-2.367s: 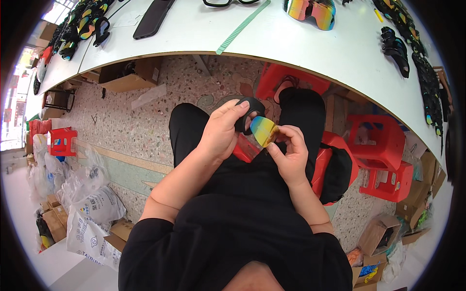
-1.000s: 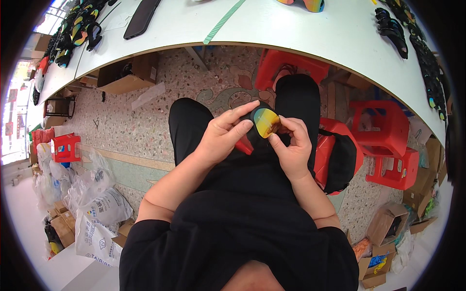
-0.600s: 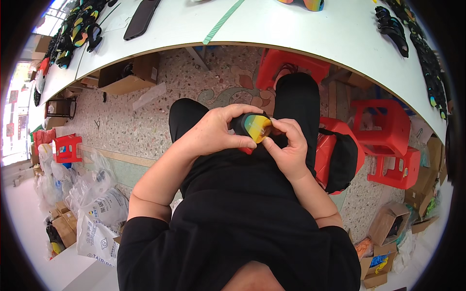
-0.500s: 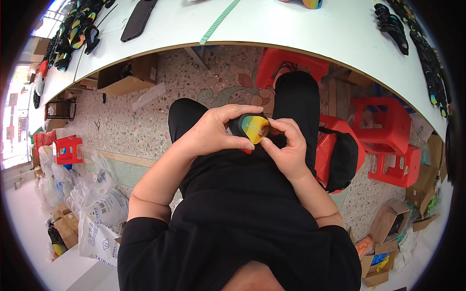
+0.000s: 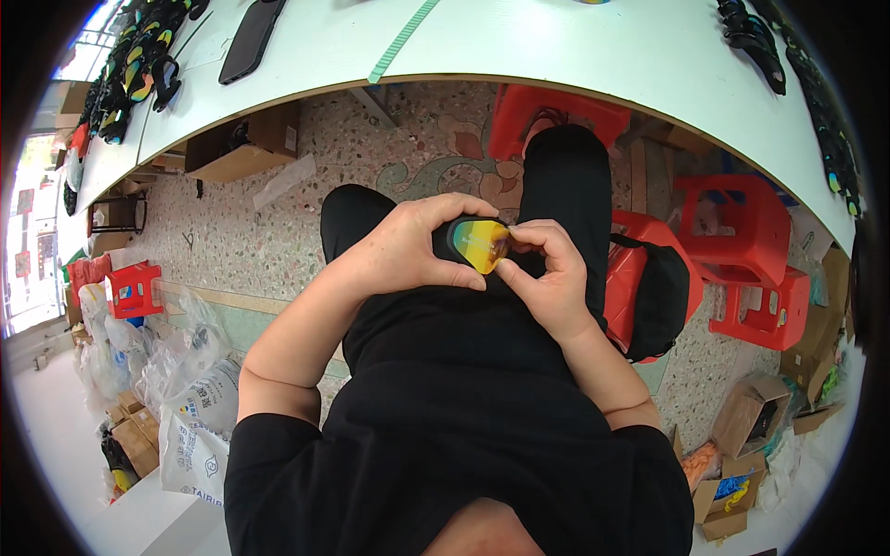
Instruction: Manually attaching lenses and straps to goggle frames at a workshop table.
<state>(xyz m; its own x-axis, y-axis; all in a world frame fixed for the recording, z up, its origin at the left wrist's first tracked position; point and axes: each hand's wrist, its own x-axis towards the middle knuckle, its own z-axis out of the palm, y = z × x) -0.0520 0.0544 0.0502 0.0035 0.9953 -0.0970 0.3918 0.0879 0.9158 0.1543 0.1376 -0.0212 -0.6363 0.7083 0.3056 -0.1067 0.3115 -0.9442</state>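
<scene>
Over my lap I hold a pair of mirrored sunglasses point(image 5: 479, 245), with a black frame and a shiny yellow-green lens turned up. My left hand point(image 5: 408, 246) wraps round the black end, fingers along the far edge and thumb along the near edge. The thumb and fingers of my right hand point(image 5: 553, 275) pinch the other end of the lens, where a darker reflection shows. The rest of the frame is hidden by my hands.
Ahead is a white table point(image 5: 519, 42) with a dark phone point(image 5: 250, 42), a green strip point(image 5: 401, 42) and piled black eyewear point(image 5: 139, 69) at the left, more at the right. Red stools point(image 5: 737, 227) stand at the right; a cardboard box point(image 5: 246, 148) is under the table. Plastic bags point(image 5: 199, 398) lie left.
The sunglasses have tilted so the lens faces up more fully. Both hands keep their grip in nearly the same place. The view has shifted slightly.
</scene>
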